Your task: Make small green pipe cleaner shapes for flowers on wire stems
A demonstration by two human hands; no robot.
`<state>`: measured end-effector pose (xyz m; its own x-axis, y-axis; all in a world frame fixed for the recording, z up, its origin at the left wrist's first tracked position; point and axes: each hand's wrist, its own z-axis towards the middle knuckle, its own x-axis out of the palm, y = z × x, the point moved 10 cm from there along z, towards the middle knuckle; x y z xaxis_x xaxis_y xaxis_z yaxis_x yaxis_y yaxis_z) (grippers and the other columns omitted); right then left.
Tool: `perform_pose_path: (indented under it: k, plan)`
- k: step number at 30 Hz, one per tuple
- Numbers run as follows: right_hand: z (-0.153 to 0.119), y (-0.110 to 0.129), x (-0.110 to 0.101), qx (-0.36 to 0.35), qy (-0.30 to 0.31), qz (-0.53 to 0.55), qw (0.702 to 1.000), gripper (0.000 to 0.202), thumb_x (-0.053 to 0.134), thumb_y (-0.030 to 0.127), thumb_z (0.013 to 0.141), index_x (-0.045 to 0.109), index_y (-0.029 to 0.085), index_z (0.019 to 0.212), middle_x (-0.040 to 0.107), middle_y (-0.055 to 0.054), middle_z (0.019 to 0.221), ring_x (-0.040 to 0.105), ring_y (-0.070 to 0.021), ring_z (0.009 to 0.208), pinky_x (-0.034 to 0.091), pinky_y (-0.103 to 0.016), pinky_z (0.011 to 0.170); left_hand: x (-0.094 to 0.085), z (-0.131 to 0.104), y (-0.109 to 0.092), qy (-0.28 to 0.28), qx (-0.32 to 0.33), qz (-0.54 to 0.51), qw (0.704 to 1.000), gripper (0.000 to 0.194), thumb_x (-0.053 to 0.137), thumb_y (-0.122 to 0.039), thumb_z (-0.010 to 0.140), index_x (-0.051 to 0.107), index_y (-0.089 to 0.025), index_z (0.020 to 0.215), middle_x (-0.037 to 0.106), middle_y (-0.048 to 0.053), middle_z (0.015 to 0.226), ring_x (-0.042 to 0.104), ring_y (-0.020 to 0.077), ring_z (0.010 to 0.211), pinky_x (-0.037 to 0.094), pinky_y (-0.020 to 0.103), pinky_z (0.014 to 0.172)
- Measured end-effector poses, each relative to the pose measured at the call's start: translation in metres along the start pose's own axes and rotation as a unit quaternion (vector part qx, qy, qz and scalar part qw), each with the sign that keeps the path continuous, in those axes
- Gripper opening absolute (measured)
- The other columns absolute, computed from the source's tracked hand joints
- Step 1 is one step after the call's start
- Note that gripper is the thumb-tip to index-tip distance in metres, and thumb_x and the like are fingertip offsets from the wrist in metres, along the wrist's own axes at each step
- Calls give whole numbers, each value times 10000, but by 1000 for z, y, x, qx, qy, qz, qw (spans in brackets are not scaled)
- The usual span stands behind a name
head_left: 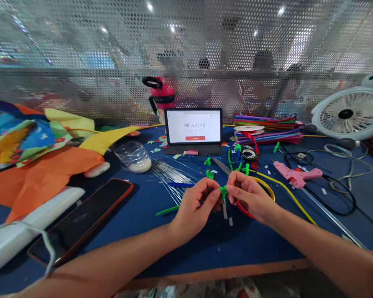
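Observation:
Between my two hands is a small twisted piece of green pipe cleaner [224, 191], held above the blue table. My left hand [199, 203] pinches its left side between thumb and fingertips. On its other side, my right hand [248, 194] has thumb and fingers closed on it. Scissors [223, 166] lie under and behind my right hand, their blades pointing up and left and their red and yellow handles partly covered. Several small green twisted pieces [209, 174] lie just beyond my hands. A straight green pipe cleaner [168, 210] lies left of my left hand.
A tablet [194, 126] showing a timer stands at the back. Silver wires [170, 176] and a clear plastic cup [133, 157] lie left. Rightward are a pink glue gun [296, 174], bundled pipe cleaners [267, 122] and a white fan [348, 114]. A phone [83, 219] lies near my left forearm.

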<state>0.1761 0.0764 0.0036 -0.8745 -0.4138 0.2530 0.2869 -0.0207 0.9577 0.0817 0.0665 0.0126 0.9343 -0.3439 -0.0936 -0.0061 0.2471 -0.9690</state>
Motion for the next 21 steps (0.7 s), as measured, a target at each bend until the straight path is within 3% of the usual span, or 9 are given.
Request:
perform_pose_path:
  k: [17,21]
  plan:
    - [-2,3,4,-27,23,-79,996,234,639,347,806,496,171,748,526,41,587,480,-72,541,391,-189,536,4,1,2,19,-3,17,1000,211,472,-349,889,510,-154,817,555,-22,631,516,72,540,447,177,517]
    - [-2,3,0,-28,-1,-86,996,241,623,371,812,499,172,753,527,38,596,484,-76,550,396,-194,542,4,2,5,19,-15,0,1000,215,475,-360,887,524,-155,843,583,-11,673,542,83,564,465,191,534]
